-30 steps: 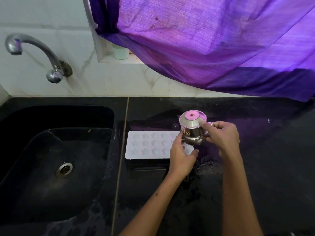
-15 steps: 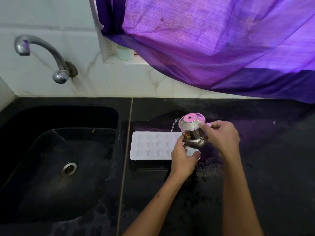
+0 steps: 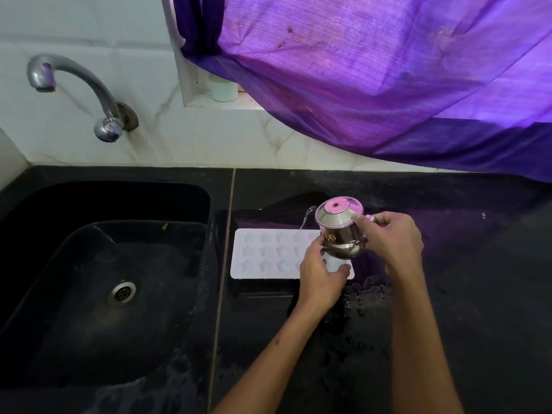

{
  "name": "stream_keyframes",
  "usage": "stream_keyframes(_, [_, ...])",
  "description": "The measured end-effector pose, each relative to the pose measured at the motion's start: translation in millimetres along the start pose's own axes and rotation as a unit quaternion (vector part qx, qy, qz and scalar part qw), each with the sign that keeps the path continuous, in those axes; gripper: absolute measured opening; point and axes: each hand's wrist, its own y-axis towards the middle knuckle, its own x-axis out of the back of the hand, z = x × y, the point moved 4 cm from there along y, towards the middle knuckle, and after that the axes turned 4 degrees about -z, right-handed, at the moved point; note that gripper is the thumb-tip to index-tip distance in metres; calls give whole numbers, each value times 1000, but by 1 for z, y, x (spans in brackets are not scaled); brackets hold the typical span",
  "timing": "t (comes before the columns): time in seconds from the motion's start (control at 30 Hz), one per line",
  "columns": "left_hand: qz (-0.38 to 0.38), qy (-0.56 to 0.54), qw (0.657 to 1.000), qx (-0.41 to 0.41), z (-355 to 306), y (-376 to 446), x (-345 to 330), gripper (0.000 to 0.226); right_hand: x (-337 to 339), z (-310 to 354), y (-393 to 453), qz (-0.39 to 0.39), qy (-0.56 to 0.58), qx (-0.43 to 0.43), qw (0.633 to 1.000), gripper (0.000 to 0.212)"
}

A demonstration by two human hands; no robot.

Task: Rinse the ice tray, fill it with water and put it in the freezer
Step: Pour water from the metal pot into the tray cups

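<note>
A white ice tray (image 3: 263,255) with star-shaped cells lies flat on the black counter, just right of the sink. Above its right end I hold a small steel pot (image 3: 340,231), tilted to the left, its rim lit pink. A thin stream of water (image 3: 306,219) runs from the pot's lip down toward the tray. My right hand (image 3: 388,237) grips the pot from the right. My left hand (image 3: 321,273) supports the pot's underside with its fingers while the thumb rests on the tray's near right corner, covering that end.
The black sink (image 3: 98,273) with a steel drain sits on the left under a closed steel tap (image 3: 74,88). A purple curtain (image 3: 373,70) hangs over the back wall. A pale cup (image 3: 224,89) stands on the ledge. Water is splashed on the counter (image 3: 367,294).
The pot has tipped further left and water now pours from its lip onto the tray. Both hands stay on the pot; the tray has not moved.
</note>
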Motion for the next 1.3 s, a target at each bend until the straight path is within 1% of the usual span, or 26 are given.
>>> stream_keyframes(0.23, [-17,0,1000,-19,-1,1,7,69,0,-3,-1,7,69,-33,997,28])
stream_keyframes(0.4, [-35,-10,999,-25,-4,-1,10,72,-4,2,-4,21,77,-20,997,24])
stream_keyframes(0.5, [-37,-15,999,-23,-4,-1,13,72,-7,7,-6,22,63,-3,998,21])
stream_keyframes(0.8, [-32,-21,999,-8,-4,-2,19,72,-13,18,-10,18,7,34,999,24])
stream_keyframes(1.3, [-17,-13,1000,-1,-3,-4,22,72,-15,24,-18,19,-13,57,998,27])
